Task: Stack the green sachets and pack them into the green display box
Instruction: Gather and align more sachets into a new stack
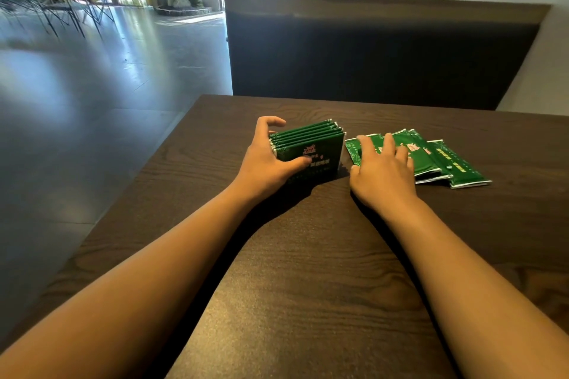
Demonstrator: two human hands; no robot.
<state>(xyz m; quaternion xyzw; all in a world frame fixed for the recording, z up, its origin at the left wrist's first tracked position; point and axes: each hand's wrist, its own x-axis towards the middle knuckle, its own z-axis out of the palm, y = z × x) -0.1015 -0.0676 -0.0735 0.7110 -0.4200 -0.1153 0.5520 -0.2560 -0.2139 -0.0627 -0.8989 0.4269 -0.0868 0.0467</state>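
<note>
**A:** So, looks like they're mid-pack? The green display box stands upright on the dark wood surface, and I count a row of sachet edges already poking out of its top.

**B:** Yeah, I'd call it well underway but not done. The loose green sachets lie in an overlapping fan just to the right of the box, flat on the surface.

**A:** What's the left hand doing?

**B:** Steadying the box. It wraps the left end, thumb pressed on the front panel, fingers curled over the back edge. Firm grip on the box, I'd say.

**A:** And the right hand?

**B:** Flat, fingers spread and fairly straight, resting on top of the fanned sachets. Not pinching anything, more pressing or raking.

**A:** Next move, then?

**B:** My guess: square that fan into a neat stack, lift it, and slot it in beside the ones already there. Space looks tight, so the edges need lining up first.
</note>
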